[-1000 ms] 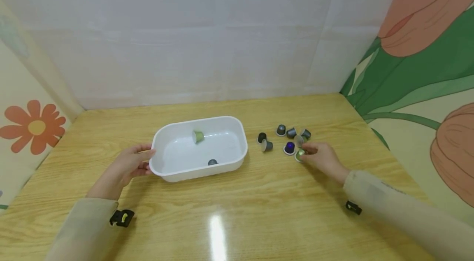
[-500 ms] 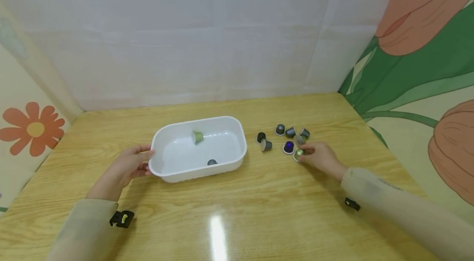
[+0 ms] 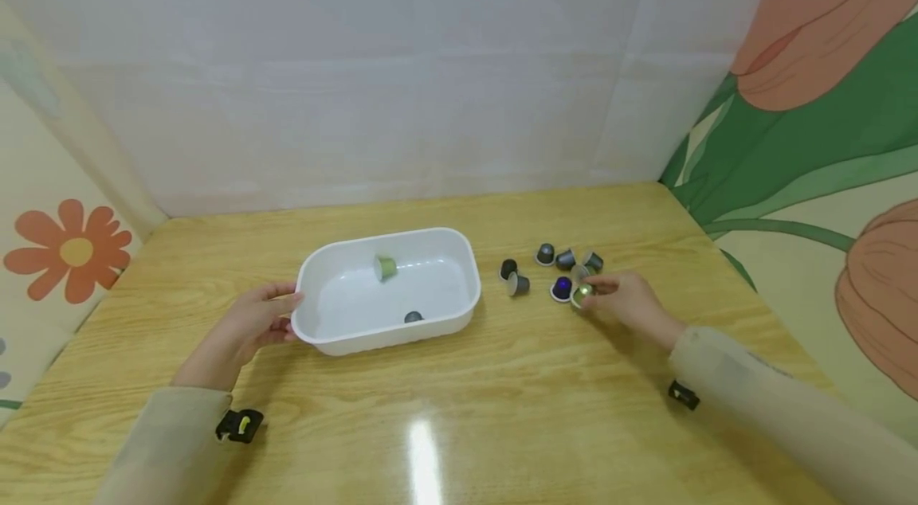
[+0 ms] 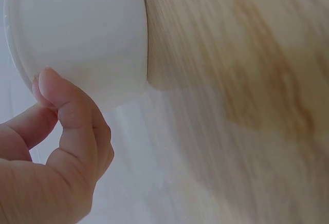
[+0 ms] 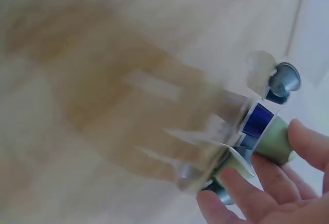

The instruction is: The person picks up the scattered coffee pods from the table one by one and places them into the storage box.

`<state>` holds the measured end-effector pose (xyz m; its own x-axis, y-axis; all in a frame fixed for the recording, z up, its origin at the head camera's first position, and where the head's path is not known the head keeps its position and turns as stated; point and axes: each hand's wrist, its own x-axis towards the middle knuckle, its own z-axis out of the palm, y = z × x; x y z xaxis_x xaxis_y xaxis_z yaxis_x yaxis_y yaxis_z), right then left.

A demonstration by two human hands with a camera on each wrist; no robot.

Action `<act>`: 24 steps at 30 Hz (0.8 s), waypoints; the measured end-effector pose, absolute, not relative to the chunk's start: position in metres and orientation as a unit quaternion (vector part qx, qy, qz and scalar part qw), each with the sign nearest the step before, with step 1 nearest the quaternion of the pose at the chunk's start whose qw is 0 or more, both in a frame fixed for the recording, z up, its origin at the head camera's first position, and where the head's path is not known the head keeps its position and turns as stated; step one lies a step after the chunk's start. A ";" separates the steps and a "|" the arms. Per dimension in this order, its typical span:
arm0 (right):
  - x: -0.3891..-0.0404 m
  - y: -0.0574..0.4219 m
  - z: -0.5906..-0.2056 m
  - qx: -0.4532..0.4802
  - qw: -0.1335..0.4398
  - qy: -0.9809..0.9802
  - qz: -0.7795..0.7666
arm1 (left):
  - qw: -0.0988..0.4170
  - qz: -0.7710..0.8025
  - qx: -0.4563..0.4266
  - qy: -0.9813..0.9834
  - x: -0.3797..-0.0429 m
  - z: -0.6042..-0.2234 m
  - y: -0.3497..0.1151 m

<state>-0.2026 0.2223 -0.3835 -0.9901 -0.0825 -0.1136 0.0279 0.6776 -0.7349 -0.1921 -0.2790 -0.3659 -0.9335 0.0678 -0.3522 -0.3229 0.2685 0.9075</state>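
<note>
My left hand (image 3: 261, 318) pinches the left end of a white oblong tub (image 3: 387, 336), thumb at the rim and fingers against the outer wall (image 4: 87, 23). A pale green coffee capsule (image 3: 385, 268) lies on its side in the tub, and a dark grey capsule (image 3: 413, 316) shows partly behind the near wall. To the right, my right hand (image 3: 627, 304) pinches a green coffee capsule (image 5: 275, 141) between thumb and fingers. Beside it stands a blue-purple capsule (image 3: 562, 288). Another green capsule (image 5: 239, 163) shows by my fingertips in the right wrist view.
Several loose capsules lie on the wooden table (image 3: 545, 409) between tub and right hand: a black one (image 3: 508, 268), a grey one on its side (image 3: 520, 284), a dark upright one (image 3: 545, 254) and others behind the held one. A white cloth backdrop (image 3: 402, 91) hangs behind.
My right hand has raised the green capsule slightly, away from the blue-purple one. The left hand and the tub stay as they were; the head view has shifted a little.
</note>
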 end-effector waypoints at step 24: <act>-0.215 0.202 -0.332 0.002 0.096 0.845 -0.526 | 0.168 0.593 -0.081 0.783 -0.192 -0.366 -0.280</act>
